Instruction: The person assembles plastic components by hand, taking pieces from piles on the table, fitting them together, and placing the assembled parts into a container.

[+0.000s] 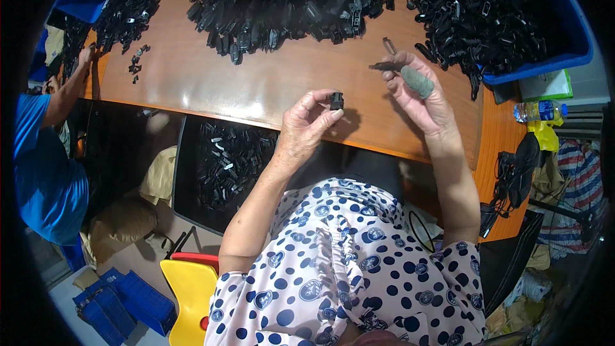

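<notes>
Near the table's front edge, my left hand [306, 122] pinches a small black plastic piece [337, 100] between thumb and fingertips. To its right my right hand [419, 99] is raised over the table, a grey-green finger cover [417, 82] on one finger. Its fingertips close on a thin dark piece [386, 66], slightly blurred, whose kind I cannot make out. Just beyond those fingers a small frame-shaped piece [389, 45] shows; whether it is held or lies on the table I cannot tell.
A large heap of black plastic parts [275, 9] covers the table's far side. More spill from a blue bin [544, 69] at right. A black tray [182, 179] of parts sits below the front edge. A bottle [538, 111] lies right. Another person [48, 173] works at left.
</notes>
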A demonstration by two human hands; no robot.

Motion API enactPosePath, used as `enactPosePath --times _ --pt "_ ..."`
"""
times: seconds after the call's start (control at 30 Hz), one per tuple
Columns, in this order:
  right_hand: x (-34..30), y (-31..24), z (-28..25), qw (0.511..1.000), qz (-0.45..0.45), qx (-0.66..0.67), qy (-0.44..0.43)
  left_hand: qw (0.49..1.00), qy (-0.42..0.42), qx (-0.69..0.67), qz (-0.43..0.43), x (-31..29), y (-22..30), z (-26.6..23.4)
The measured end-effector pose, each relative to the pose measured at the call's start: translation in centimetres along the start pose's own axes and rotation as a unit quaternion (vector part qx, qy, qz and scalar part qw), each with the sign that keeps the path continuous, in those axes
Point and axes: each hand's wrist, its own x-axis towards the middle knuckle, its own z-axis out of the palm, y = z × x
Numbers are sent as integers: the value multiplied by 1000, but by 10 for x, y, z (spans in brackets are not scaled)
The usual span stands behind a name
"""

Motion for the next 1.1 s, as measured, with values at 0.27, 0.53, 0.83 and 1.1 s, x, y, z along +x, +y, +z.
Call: enactPosePath --times 0.27,0.53,0.83,1.1 --pt "-26 30 29 994 -32 -108 -7 994 -14 95 48 -7 5 7" --pt "-28 39 24 986 -55 -159 -2 992 -19 120 43 -5 1 8" --pt "-31 20 22 948 128 -288 -32 939 -38 295 173 -1 8 1" --pt "-17 12 40 882 229 -411 -15 941 -74 283 170 -1 11 -7"
